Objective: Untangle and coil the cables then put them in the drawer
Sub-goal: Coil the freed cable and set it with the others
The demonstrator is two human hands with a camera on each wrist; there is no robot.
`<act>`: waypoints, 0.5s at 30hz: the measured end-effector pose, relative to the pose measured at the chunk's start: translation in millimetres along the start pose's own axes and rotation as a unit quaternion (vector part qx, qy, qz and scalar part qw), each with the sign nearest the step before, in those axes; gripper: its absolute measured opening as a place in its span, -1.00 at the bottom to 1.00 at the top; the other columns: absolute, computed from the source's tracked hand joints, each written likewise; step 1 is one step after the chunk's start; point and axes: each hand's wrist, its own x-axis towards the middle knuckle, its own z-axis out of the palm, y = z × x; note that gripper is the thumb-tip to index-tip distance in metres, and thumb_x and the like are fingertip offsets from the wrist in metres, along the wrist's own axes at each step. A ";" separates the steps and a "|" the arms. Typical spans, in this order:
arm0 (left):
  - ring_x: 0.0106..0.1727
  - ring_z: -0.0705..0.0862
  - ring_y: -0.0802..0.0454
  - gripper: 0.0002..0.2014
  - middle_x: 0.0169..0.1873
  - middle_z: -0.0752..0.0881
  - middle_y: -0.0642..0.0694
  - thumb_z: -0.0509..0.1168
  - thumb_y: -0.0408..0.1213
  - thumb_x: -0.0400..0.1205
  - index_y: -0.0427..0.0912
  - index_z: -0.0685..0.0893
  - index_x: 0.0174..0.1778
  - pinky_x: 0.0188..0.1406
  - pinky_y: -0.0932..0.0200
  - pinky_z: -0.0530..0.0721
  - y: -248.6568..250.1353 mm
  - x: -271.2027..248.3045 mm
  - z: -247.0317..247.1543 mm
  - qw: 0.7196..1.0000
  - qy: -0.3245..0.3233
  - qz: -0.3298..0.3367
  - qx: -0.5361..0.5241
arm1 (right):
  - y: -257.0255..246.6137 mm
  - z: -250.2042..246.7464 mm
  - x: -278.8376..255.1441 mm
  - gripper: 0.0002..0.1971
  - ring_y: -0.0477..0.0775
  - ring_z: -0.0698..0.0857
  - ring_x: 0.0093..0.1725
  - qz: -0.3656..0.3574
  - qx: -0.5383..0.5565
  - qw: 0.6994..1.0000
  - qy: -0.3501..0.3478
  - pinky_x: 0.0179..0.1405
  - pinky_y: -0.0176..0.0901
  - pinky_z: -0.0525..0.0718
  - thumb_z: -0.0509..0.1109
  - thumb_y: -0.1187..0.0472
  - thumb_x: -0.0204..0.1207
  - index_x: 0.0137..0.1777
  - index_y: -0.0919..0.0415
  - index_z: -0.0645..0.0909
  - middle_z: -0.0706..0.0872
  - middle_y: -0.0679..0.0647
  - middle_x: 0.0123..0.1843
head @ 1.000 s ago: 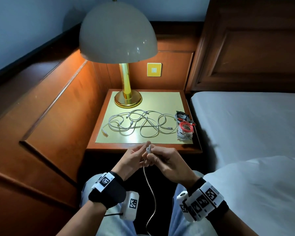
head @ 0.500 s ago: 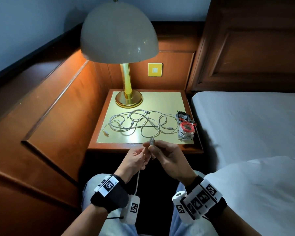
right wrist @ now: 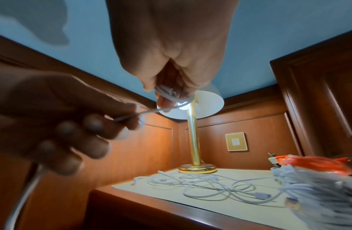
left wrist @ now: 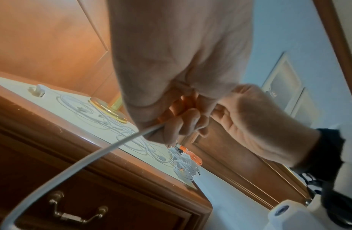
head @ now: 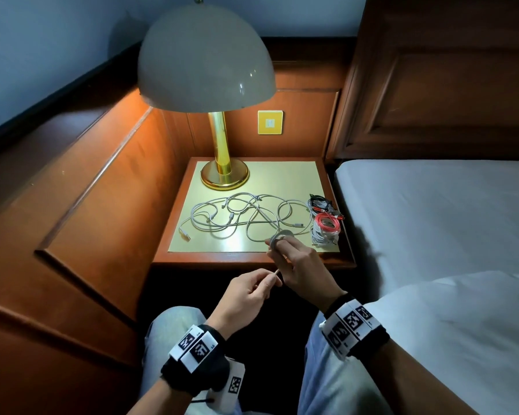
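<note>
White cable [head: 274, 272] runs taut between the two hands, and that short span is what the next wrap turns on. The right hand [head: 300, 265] sits higher and farther, over the near edge of the nightstand [head: 252, 260], with its fingers and thumb curled round a small coil [head: 279, 236] of the same cable. The left hand [head: 246, 298] is lower, nearer and to the left, pinching the cable between thumb and forefinger just short of the coil. So the free length lies down and to the left of the coil; from the left hand's grip it drops away toward the person's lap, as the left wrist view shows.

By this reading, one cable is being coiled. The left hand is the one placed to feed, the right to hold the loops. The next loop would have to come up from the near left and round the right fingers.

On the nightstand top, a tangle [head: 240, 215] of white cables lies spread in the middle, well apart from both hands. Coiled bundles [head: 325, 226], white and red, sit at the right edge. The drawer [left wrist: 78, 210] below is shut.
</note>
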 end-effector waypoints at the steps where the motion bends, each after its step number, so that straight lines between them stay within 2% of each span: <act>1: -0.34 0.57 0.23 -0.81 -0.39 0.68 0.24 0.28 -0.19 0.77 -0.01 0.78 -0.07 -0.27 0.24 0.51 1.8 0.0 -3.1 1.000 0.016 0.008 0.023 | 5.9 -0.5 -0.7 -0.84 0.05 0.67 -0.11 -0.001 -0.013 1.000 -0.019 -0.07 -0.09 0.70 0.32 0.20 0.72 0.05 0.31 0.66 0.69 0.07 -0.01; 3: -0.21 0.71 0.14 -0.87 -0.25 0.80 0.20 0.33 -0.22 0.73 -0.01 0.81 -0.02 -0.15 0.15 0.66 5.6 1.2 -10.9 0.997 0.053 0.029 0.056 | 14.1 -1.1 -4.9 -0.80 0.09 0.67 -0.09 -0.006 -0.025 0.998 -0.056 -0.05 0.03 0.71 0.25 0.15 0.72 0.03 0.26 0.63 0.67 0.07 -0.02; 5: -0.11 0.77 0.11 -0.89 -0.15 0.84 0.14 0.38 -0.22 0.70 -0.02 0.83 0.00 -0.03 0.15 0.71 10.1 2.8 -18.8 0.993 0.075 0.049 0.082 | 15.1 -2.4 -9.8 -0.79 0.09 0.68 -0.03 -0.007 -0.020 0.996 -0.091 0.05 0.05 0.69 0.21 0.13 0.72 0.06 0.23 0.62 0.67 0.05 0.01; 9: -0.15 0.75 0.19 -0.93 -0.22 0.82 0.14 0.43 -0.26 0.66 -0.07 0.84 -0.06 -0.11 0.33 0.64 17.0 5.1 -27.1 0.986 0.085 0.088 0.111 | 10.6 -5.5 -14.7 -0.78 0.07 0.64 0.00 0.018 0.015 0.991 -0.134 0.09 0.07 0.65 0.16 0.08 0.71 0.06 0.18 0.57 0.62 0.00 0.00; 12: -0.20 0.73 0.25 -0.97 -0.26 0.80 0.15 0.48 -0.30 0.63 -0.13 0.83 -0.09 -0.16 0.48 0.55 19.3 6.9 -30.7 0.979 0.098 0.129 0.127 | 6.4 -5.8 -16.3 -0.85 0.01 0.61 -0.04 0.021 0.021 0.991 -0.127 0.05 -0.01 0.65 0.22 0.11 0.72 0.02 0.16 0.55 0.61 -0.04 -0.04; 15: -0.21 0.72 0.15 -0.96 -0.24 0.78 0.05 0.51 -0.28 0.61 -0.16 0.81 -0.12 -0.17 0.45 0.56 21.2 9.7 -33.9 0.969 0.109 0.170 0.142 | 3.3 -7.3 -17.1 -0.88 -0.05 0.57 -0.10 0.019 0.047 0.992 -0.115 -0.02 -0.19 0.58 0.25 0.17 0.72 -0.03 0.17 0.54 0.58 -0.08 -0.09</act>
